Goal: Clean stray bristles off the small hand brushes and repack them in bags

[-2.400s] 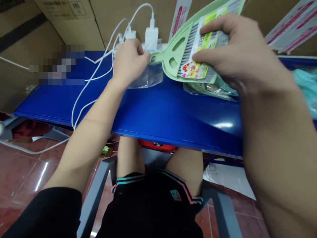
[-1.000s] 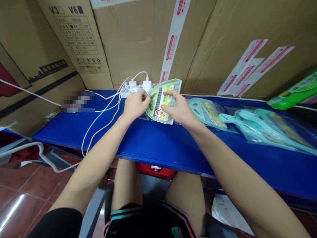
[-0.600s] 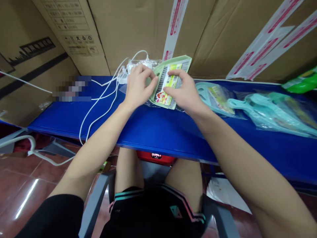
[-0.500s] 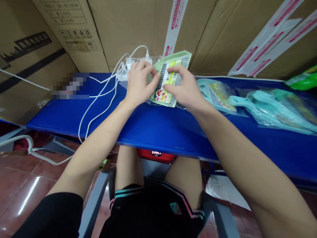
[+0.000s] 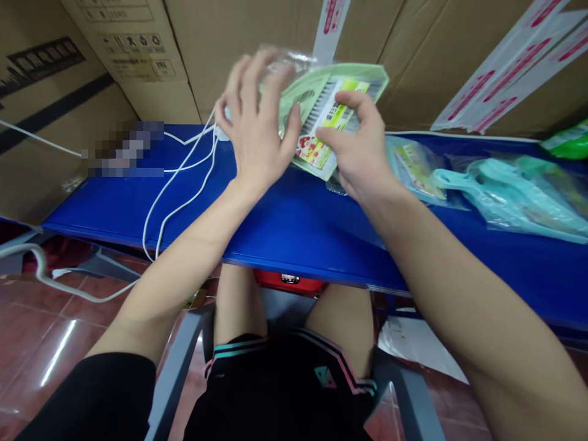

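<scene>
A pale green plastic dustpan (image 5: 331,110) with a comb-like edge and a printed yellow-and-white label is lifted off the table, tilted, between my hands. My right hand (image 5: 358,138) grips it from the near side, fingers and thumb curled over the label. My left hand (image 5: 255,116) is blurred, fingers spread, its thumb against the dustpan's handle end. Thin clear plastic film (image 5: 287,61) shows at the left fingertips. The chargers behind my left hand are hidden.
Bagged teal dustpans (image 5: 509,196) lie on the blue table (image 5: 294,239) to the right, with a green packet (image 5: 567,142) beyond them. White cables (image 5: 184,196) trail across the table's left side. Cardboard boxes (image 5: 275,30) stand behind it.
The green dustpan has risen off the table and tilted, moving up and right. My left hand has opened its fingers and lifted. My right hand has moved up with the dustpan.
</scene>
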Action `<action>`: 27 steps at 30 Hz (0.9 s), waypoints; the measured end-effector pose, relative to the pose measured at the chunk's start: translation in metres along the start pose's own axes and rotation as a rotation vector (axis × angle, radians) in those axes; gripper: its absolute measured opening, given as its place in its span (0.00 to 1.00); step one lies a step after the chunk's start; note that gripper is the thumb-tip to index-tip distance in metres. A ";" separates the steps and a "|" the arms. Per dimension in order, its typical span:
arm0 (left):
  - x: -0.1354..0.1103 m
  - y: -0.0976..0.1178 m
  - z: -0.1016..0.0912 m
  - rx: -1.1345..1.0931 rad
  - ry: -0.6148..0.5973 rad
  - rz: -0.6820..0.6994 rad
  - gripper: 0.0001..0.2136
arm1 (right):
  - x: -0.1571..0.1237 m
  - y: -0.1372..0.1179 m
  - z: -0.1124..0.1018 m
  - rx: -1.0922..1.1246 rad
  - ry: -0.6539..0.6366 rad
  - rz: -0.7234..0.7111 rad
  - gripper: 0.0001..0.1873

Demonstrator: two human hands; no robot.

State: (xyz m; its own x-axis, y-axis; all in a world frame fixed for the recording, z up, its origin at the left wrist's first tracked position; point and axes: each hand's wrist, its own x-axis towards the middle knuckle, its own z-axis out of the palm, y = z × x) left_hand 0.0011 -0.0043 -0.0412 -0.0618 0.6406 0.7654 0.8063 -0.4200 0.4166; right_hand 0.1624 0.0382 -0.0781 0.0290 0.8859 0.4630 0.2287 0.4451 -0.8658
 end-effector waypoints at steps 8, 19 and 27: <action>0.007 0.022 -0.006 -0.888 0.236 -0.735 0.40 | 0.008 0.007 -0.005 0.433 0.202 -0.056 0.26; 0.008 0.008 0.018 -1.283 -0.314 -0.850 0.09 | -0.002 -0.005 0.005 0.334 0.269 -0.202 0.25; 0.003 0.011 0.019 -1.245 -0.351 -0.821 0.14 | -0.001 -0.003 -0.002 0.186 0.257 -0.222 0.25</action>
State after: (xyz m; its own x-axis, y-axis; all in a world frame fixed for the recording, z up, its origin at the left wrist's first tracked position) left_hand 0.0210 0.0049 -0.0431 0.0515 0.9974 0.0494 -0.3807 -0.0261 0.9243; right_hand 0.1633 0.0355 -0.0757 0.2471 0.7141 0.6550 0.0769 0.6594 -0.7479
